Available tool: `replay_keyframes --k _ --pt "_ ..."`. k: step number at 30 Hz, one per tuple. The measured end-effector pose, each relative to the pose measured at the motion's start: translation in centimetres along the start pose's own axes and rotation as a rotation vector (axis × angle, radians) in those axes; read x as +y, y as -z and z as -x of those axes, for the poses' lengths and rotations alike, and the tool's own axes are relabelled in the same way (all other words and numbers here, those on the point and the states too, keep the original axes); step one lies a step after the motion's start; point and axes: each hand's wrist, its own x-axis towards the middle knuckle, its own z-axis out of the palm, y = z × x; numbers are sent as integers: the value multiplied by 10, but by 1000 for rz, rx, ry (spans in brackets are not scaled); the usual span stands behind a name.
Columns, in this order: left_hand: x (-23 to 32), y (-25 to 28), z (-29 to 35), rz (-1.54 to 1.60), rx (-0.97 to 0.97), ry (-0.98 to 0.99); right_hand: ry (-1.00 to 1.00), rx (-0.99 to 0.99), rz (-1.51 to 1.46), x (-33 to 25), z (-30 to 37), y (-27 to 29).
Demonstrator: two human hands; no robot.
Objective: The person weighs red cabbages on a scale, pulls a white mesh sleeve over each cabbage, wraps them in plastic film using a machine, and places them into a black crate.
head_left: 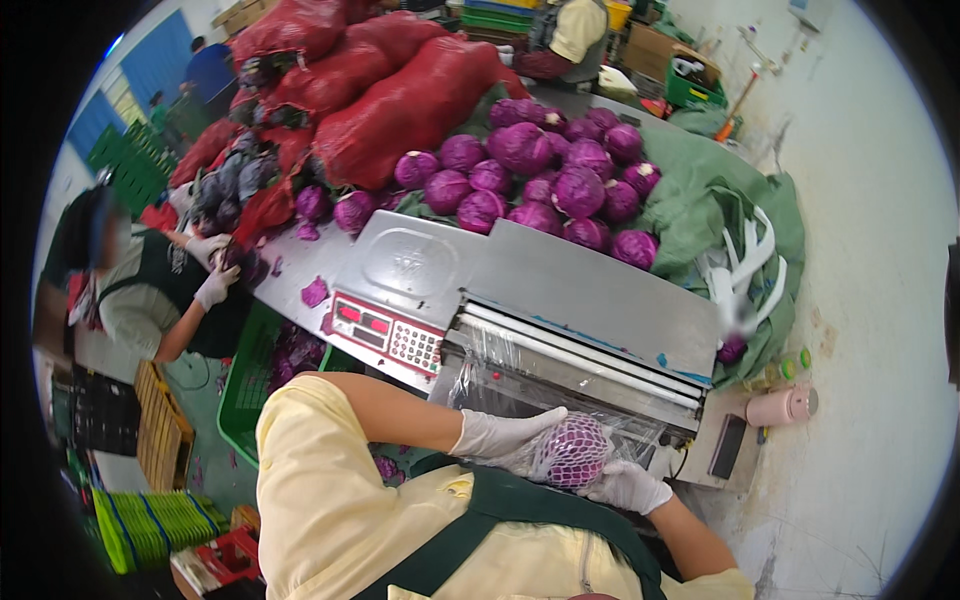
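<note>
Both my hands wear white gloves and hold a red cabbage in a white foam net, close in front of my apron. My left hand lies along its left and upper side, fingers stretched over it. At its lower right, my right hand has its fingers bent against it. Clear film spreads around the cabbage from the film-wrapping machine just beyond. How far the film covers the cabbage I cannot tell.
Left of the wrapper stands a weighing scale. Peeled red cabbages are heaped behind, beside red mesh sacks. White foam nets lie on green cloth at right. A co-worker trims cabbage above a green crate. A pink bottle stands right.
</note>
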Motion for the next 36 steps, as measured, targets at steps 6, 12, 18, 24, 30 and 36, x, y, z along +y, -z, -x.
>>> replay_keyframes --k 6,12,18,24,30,36 --pt "-39 -6 68 -1208 658 -338 247 40 -234 43 11 -11" --pt "-67 -12 83 -989 879 -745 781 620 593 95 20 -16" --pt "-82 -38 74 -63 1113 -503 638 716 -47 91 52 -13" --pt "-155 64 34 -752 959 77 266 653 394 161 -3 107" --pt "-174 65 -62 -749 336 -396 474 752 627 160 -29 74" --pt "-135 28 -43 -778 216 -631 896 506 723 89 -62 -30"
